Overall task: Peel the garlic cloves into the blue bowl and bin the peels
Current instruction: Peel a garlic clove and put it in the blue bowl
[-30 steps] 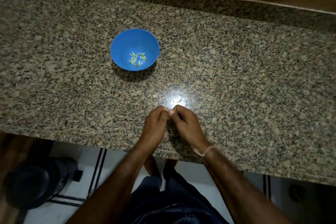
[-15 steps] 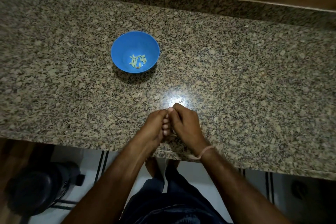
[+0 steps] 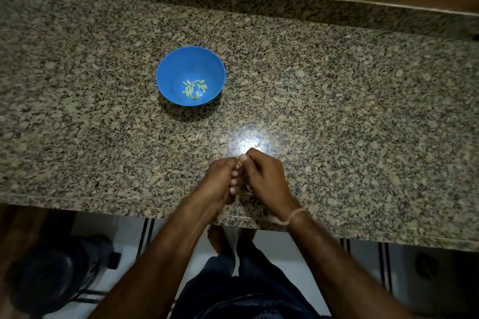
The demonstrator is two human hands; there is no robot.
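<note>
Left hand (image 3: pixel 216 181) and right hand (image 3: pixel 265 176), fingers (image 3: pixel 234 181) curled tip-to-tip — anything between them hidden.

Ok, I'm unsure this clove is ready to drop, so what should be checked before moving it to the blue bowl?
1. Left hand and right hand both pinch the clove: ok.
2. Clove fully peeled: cannot tell, fingers hide it.
3. Blue bowl upright on the counter: ok.
4. Room in bowl beside the peeled cloves: ok.
5. Bin for peels: cannot tell; only a dark object on the floor.
</note>
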